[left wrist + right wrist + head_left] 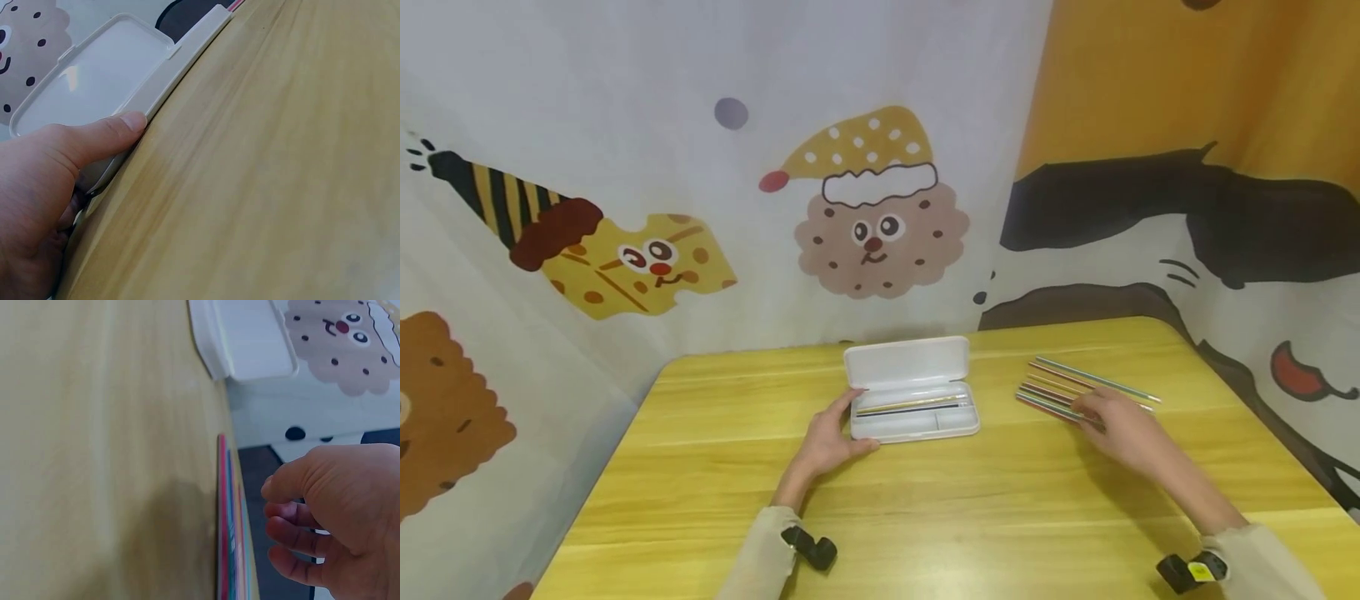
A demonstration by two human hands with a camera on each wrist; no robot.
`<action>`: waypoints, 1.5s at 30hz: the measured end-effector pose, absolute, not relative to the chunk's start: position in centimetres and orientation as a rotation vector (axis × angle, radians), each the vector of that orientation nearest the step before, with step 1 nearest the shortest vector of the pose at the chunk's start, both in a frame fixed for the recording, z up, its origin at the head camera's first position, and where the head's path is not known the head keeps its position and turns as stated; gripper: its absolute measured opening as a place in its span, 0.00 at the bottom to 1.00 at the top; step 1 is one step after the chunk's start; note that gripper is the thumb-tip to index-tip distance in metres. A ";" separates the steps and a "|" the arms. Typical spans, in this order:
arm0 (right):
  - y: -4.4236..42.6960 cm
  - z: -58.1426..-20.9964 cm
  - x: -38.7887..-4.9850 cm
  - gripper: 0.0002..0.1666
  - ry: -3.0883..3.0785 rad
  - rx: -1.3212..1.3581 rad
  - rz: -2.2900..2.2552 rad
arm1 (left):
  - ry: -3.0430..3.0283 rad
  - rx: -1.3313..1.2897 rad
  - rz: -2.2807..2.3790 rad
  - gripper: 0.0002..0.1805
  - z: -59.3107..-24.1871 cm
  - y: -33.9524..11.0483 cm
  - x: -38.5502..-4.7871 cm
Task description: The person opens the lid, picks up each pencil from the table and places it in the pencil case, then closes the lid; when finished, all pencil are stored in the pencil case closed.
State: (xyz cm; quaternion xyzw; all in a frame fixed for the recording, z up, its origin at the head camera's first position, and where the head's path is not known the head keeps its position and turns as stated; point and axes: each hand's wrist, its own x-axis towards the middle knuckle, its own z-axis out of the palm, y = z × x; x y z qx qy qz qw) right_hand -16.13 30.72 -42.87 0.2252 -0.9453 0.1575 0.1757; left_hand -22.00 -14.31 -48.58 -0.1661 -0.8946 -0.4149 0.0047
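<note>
A white pencil case (916, 429) stands with its lid raised, a few pencils (910, 408) lying in its long compartment. My left hand (826, 442) grips the case's left end, with the thumb at the front edge, as the left wrist view also shows on the case (181, 59). At the right, several coloured pencils (1037, 392) lie loosely side by side on the table. Over their right ends is my right hand (1123, 429), fingers bent; in the right wrist view the hand (337, 519) is beside the pencils (222, 506), with no pencil visible between its fingers.
The yellow wood-grain table (925, 517) has its back edge against a patterned curtain (700, 167) with cartoon figures. A black wrist camera (808, 548) is on the left sleeve and another (1191, 572) on the right one.
</note>
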 end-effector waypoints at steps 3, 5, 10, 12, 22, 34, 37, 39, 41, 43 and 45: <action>31.8 -43.6 -15.2 0.14 -2.651 0.608 0.415 | -2.800 -0.524 -1.308 0.49 -48.7 -14.4 -22.0; 32.4 -44.0 -14.7 0.14 -2.643 0.583 0.403 | -2.794 -0.531 -1.316 0.49 -48.7 -14.4 -21.9; 33.6 -44.6 -13.8 0.13 -2.646 0.541 0.388 | -2.782 -0.548 -1.317 0.48 -48.7 -14.5 -21.9; 33.9 -44.7 -13.6 0.13 -2.647 0.540 0.379 | -2.779 -0.551 -1.316 0.48 -48.7 -14.4 -21.9; 34.3 -44.9 -13.2 0.12 -2.779 0.481 0.372 | -2.790 -0.533 -1.303 0.49 -48.5 -14.4 -22.0; 34.5 -45.5 -13.5 0.15 -2.768 0.514 0.381 | -2.792 -0.518 -1.347 0.49 -48.3 -14.4 -21.8; 34.5 -45.7 -13.7 0.17 -2.719 0.547 0.375 | -2.782 -0.521 -1.356 0.49 -48.3 -14.4 -21.8; 34.6 -45.9 -13.7 0.17 -2.703 0.558 0.371 | -2.777 -0.528 -1.353 0.48 -48.4 -14.4 -21.8; 34.7 -46.0 -13.7 0.17 -2.700 0.557 0.378 | -2.776 -0.529 -1.351 0.48 -48.4 -14.4 -21.8; 34.7 -46.2 -13.6 0.18 -2.702 0.551 0.383 | -2.778 -0.532 -1.352 0.49 -48.4 -14.4 -21.8; 34.7 -46.2 -13.6 0.19 -2.701 0.548 0.395 | -2.782 -0.531 -1.357 0.49 -48.4 -14.4 -21.9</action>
